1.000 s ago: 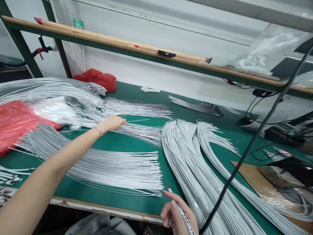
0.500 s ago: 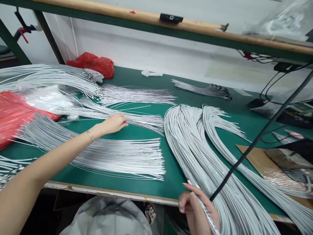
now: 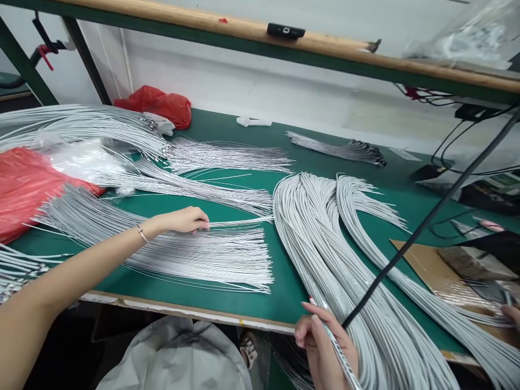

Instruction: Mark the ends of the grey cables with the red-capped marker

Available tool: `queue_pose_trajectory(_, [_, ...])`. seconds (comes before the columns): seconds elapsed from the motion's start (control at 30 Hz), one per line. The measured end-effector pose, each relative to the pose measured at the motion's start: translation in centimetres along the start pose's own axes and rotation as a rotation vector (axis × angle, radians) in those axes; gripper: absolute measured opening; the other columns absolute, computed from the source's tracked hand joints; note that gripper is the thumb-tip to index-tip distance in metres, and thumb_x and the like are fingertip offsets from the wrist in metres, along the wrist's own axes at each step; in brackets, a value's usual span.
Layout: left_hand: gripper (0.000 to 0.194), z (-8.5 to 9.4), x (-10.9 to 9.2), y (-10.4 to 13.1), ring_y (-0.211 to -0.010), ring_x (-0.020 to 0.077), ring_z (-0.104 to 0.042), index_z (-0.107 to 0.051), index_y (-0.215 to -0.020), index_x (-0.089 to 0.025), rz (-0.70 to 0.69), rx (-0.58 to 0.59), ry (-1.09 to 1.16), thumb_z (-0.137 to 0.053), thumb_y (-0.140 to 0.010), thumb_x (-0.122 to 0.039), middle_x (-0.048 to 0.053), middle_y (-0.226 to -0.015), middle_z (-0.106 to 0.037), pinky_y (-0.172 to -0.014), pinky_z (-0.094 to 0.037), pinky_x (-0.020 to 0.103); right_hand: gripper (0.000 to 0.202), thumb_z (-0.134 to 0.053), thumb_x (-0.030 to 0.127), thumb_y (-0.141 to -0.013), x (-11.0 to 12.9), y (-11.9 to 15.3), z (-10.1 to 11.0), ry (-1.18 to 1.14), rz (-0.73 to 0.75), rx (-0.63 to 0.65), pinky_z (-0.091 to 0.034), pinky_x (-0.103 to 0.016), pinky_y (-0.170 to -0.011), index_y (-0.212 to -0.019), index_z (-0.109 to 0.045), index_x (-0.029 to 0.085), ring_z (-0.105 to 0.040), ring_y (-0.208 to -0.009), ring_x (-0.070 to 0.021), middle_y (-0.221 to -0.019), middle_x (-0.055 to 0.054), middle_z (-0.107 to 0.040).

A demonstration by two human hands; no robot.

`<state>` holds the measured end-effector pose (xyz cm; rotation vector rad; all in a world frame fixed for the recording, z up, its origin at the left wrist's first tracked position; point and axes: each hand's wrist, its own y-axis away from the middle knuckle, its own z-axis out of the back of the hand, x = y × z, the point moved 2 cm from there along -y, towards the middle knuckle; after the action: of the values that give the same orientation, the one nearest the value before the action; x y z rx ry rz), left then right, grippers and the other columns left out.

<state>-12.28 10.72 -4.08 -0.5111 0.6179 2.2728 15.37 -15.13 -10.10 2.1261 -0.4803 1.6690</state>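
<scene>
My left hand is closed on a few thin grey cables, which run rightward from its fingertips. It is at the upper edge of a spread bundle of grey cables on the green table. Another cable bundle lies just behind the hand. My right hand, near the table's front edge, holds a white pen with a red tip pointing up. Beside it, a thick bent bundle of grey cables hangs over the edge.
Red plastic bags and clear plastic lie at the left. More cables are at the back. A dark rod crosses the right side diagonally, near cardboard. Part of another hand shows at the right edge. A shelf spans above.
My left hand has moved from the rear bundle towards the front one, and a few cables now extend from its fingers. Another hand has appeared at the right edge. My right hand has barely moved.
</scene>
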Motion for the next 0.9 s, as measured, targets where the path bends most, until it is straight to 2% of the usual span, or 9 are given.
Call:
queue_pose_trajectory(0.1, [0.04,1.3,-1.7,1.4,-0.055,0.0118,-0.051,-0.066,-0.09,-0.015,-0.026,0.008,0.046,-0.039,-0.094,-0.045,0.001,-0.068,-0.06,-0.054,-0.036,0.022,0.024,-0.069,0.042,-0.081,-0.2,-0.2,-0.7,-0.009,-0.037,0.069,-0.041,-0.018,-0.043,-0.093,-0.069,0.02,-0.051,-0.044,-0.0092,-0.05,0.002,-0.059])
queue_pose_trajectory(0.2, [0.041,2.0,-4.7,3.4,-0.059,0.0106,-0.049,-0.062,-0.081,-0.015,-0.092,0.04,0.097,-0.038,-0.096,-0.045,0.002,-0.073,-0.06,-0.056,-0.037,0.02,0.031,-0.068,0.045,-0.081,-1.0,-0.8,-2.7,0.017,-0.099,0.206,-0.039,-0.017,-0.04,-0.097,-0.068,0.019,-0.05,-0.041,-0.0085,-0.05,0.001,-0.061])
queue_pose_trajectory(0.3, [0.039,1.9,-7.7,5.5,-0.062,0.0103,-0.05,-0.062,-0.082,-0.015,-0.177,0.173,0.137,-0.037,-0.098,-0.04,0.0,-0.07,-0.058,-0.06,-0.038,0.018,0.051,-0.069,0.052,-0.077,-1.3,-1.4,-5.8,-0.044,-0.058,0.355,-0.039,-0.019,-0.039,-0.115,-0.062,0.018,-0.05,-0.041,-0.009,-0.058,-0.001,-0.066])
queue_pose_trajectory(0.37, [0.037,1.5,-8.6,6.8,-0.064,0.0107,-0.052,-0.063,-0.086,-0.016,-0.173,0.276,0.133,-0.035,-0.099,-0.037,0.0,-0.069,-0.058,-0.062,-0.039,0.017,0.061,-0.071,0.06,-0.071,-0.9,-1.7,-7.7,-0.183,0.007,0.399,-0.04,-0.019,-0.038,-0.115,-0.061,0.019,-0.051,-0.04,-0.0092,-0.063,-0.001,-0.068])
queue_pose_trajectory(0.5, [0.034,0.8,-8.5,8.2,-0.061,0.0108,-0.053,-0.064,-0.091,-0.017,-0.084,0.46,0.153,-0.036,-0.099,-0.036,0.0,-0.069,-0.06,-0.06,-0.04,0.017,0.035,-0.063,0.055,-0.082,0.3,-1.7,-9.3,-0.315,-0.015,0.216,-0.043,-0.018,-0.044,-0.087,-0.063,0.02,-0.053,-0.043,-0.0082,-0.053,0.003,-0.062])
queue_pose_trajectory(0.6, [0.03,-0.4,-9.2,8.2,-0.053,0.0097,-0.052,-0.061,-0.096,-0.016,-0.045,0.556,0.264,-0.041,-0.096,-0.039,0.001,-0.075,-0.062,-0.051,-0.039,0.018,0.033,-0.063,0.05,-0.084,0.9,-1.1,-9.9,-0.284,0.004,0.189,-0.042,-0.018,-0.043,-0.074,-0.058,0.02,-0.053,-0.042,-0.0084,-0.048,0.004,-0.059])
queue_pose_trajectory(0.67, [0.028,-1.8,-10.6,7.5,-0.053,0.0096,-0.053,-0.059,-0.099,-0.016,-0.075,0.519,0.366,-0.045,-0.094,-0.04,0.0,-0.075,-0.062,-0.049,-0.039,0.018,0.034,-0.061,0.051,-0.085,1.0,-0.4,-10.2,-0.233,0.011,0.2,-0.041,-0.018,-0.044,-0.073,-0.057,0.019,-0.052,-0.042,-0.0088,-0.048,0.004,-0.059])
queue_pose_trajectory(0.8, [0.033,-4.6,-13.7,5.9,-0.048,0.0088,-0.048,-0.059,-0.086,-0.016,-0.122,0.291,0.506,-0.047,-0.092,-0.047,-0.002,-0.061,-0.055,-0.044,-0.033,0.018,0.035,-0.057,0.05,-0.087,1.3,0.8,-10.0,-0.069,0.072,0.195,-0.035,-0.019,-0.043,-0.072,-0.059,0.019,-0.045,-0.04,-0.0076,-0.045,0.006,-0.051])
queue_pose_trajectory(0.9, [0.038,-5.1,-14.8,5.4,-0.045,0.0079,-0.045,-0.058,-0.075,-0.015,-0.148,0.249,0.541,-0.046,-0.093,-0.046,-0.001,-0.058,-0.054,-0.042,-0.032,0.018,0.029,-0.057,0.046,-0.088,2.0,0.9,-8.5,0.06,0.198,0.159,-0.036,-0.021,-0.042,-0.085,-0.065,0.018,-0.046,-0.04,-0.0089,-0.047,0.006,-0.051])
